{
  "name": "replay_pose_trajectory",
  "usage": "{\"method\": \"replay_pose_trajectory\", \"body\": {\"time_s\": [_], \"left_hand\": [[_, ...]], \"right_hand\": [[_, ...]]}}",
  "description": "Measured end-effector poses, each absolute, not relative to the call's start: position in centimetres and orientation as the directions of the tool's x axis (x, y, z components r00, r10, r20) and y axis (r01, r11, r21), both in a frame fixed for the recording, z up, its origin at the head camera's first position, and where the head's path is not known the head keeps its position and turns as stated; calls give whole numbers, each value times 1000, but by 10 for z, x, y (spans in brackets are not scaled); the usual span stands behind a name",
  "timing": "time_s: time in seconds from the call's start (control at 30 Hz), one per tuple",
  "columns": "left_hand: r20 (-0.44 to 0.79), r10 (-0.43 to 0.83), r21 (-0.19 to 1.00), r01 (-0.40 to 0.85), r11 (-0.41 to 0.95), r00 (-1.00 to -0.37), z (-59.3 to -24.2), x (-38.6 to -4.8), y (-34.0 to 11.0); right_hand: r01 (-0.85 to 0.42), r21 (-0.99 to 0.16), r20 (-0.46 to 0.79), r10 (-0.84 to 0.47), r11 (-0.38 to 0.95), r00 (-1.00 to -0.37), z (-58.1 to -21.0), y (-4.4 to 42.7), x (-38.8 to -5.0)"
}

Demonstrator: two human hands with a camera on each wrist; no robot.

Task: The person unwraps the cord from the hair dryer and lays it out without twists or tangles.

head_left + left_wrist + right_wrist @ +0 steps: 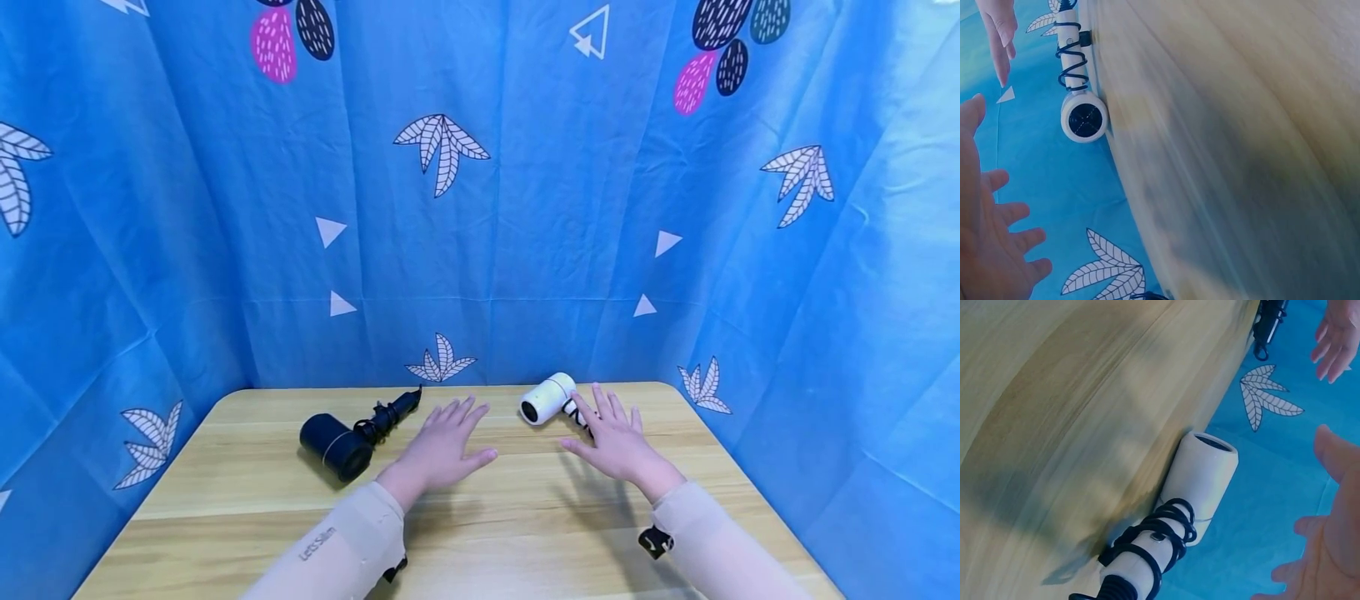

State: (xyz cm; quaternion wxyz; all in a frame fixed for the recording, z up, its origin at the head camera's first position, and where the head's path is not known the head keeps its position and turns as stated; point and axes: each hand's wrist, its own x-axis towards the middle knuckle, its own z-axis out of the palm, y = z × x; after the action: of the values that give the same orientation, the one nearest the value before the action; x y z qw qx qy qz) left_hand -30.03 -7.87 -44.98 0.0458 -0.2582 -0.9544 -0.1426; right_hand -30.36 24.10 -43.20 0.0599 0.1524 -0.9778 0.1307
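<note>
A black hair dryer [337, 446] lies at the left of the wooden table, its cord wound about the handle. Farther back on the right lies a white hair dryer [548, 398], with a black cord coiled round its handle [1147, 550]. My left hand [444, 446] hovers over the table to the right of the black dryer, fingers spread and holding nothing. The right hand [615, 442], also spread and holding nothing, is above the table just in front of the white dryer and hides part of its handle in the head view.
The light wooden table [517, 533] has rounded far corners. A blue patterned curtain [420, 250] hangs behind it and along both sides. A black strap piece [656, 542] sits at the right sleeve cuff.
</note>
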Motion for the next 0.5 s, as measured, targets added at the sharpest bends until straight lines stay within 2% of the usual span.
{"method": "replay_pose_trajectory", "body": {"time_s": [0.5], "left_hand": [[144, 488, 287, 509, 812, -861, -454, -303, -63]], "right_hand": [[-285, -241, 119, -263, 928, -957, -438, 244, -311]]}}
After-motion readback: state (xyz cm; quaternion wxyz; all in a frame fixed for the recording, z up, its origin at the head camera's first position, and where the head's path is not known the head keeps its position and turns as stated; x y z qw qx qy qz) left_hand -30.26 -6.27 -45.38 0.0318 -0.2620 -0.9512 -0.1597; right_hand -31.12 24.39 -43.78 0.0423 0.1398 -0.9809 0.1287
